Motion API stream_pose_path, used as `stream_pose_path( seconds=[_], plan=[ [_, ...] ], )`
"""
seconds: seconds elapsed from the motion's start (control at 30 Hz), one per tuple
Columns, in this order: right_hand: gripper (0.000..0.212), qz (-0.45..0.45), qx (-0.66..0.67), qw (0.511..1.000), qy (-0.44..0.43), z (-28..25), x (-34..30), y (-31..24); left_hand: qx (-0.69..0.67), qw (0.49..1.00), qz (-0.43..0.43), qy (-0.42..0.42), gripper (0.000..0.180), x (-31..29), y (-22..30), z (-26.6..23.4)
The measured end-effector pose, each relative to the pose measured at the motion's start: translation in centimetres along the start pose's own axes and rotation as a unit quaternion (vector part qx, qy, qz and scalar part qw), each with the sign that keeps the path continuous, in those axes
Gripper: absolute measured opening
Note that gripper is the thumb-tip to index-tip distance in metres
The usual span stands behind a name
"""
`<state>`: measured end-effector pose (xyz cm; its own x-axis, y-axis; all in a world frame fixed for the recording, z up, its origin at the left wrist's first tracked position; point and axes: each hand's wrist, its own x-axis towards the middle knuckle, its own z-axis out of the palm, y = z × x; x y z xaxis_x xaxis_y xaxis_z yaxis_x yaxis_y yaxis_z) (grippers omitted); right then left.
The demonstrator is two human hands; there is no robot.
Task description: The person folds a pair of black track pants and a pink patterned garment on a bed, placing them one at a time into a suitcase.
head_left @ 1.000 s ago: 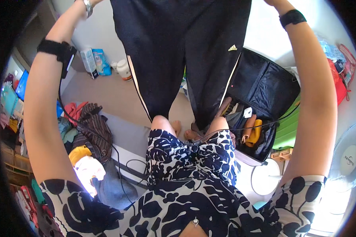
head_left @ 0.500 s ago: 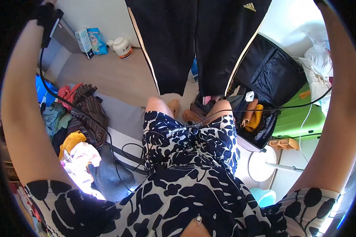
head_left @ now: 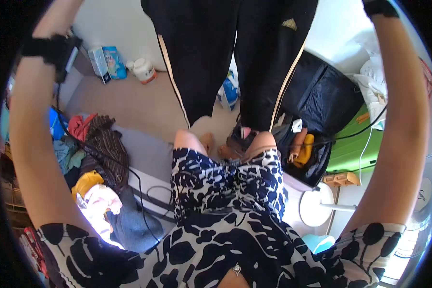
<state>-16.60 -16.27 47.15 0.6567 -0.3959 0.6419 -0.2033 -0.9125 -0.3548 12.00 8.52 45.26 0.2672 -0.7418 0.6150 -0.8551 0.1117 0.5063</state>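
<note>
A pair of black track pants (head_left: pixel 197 57) with pale side stripes hangs legs-down in front of my knees. Its waist runs past the top edge. Both my arms reach up and out, one at each side of it. Of my left hand (head_left: pixel 62 15), only the lower part beyond a black wristband (head_left: pixel 53 52) shows; its fingers lie beyond the frame. At the upper right, my right arm (head_left: pixel 401 86) ends at another black wristband (head_left: pixel 381 7), and that hand is beyond the picture. What either hand grips is hidden.
An opened black suitcase (head_left: pixel 321 91) with clothes inside lies to the right, near a green surface (head_left: pixel 353 149). Heaped clothes (head_left: pixel 103 153) are on the left. A white tub (head_left: pixel 143 70) and packets (head_left: pixel 113 62) stand by the wall. A black cable (head_left: pixel 134 173) crosses beside my legs.
The pants have shifted slightly left, and their leg ends hang lower. My left arm has moved inward, bringing its wristband further into the picture. The right wristband has also come into clearer view.
</note>
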Motion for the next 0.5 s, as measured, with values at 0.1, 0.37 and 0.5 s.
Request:
stream_pose_path(
  seconds=[0.1,0.37,0.5],
  plan=[
    [0.072,-0.042,0.111,0.99,-0.082,1.0,-1.3,-0.7,-0.047,0.998,0.034,-0.034,0.044,-2.0,0.0,1.0],
    [0.026,-0.059,0.391,0.913,-0.099,8.2,-5.9,-1.2,-0.225,0.924,-0.067,-0.301,0.069,-7.5,0.2,4.4],
    [0.022,-0.028,0.458,0.88,-0.122,13.1,-8.0,-4.0,-0.116,0.974,0.023,-0.194,0.073,-11.7,1.2,11.4]
  ],
)
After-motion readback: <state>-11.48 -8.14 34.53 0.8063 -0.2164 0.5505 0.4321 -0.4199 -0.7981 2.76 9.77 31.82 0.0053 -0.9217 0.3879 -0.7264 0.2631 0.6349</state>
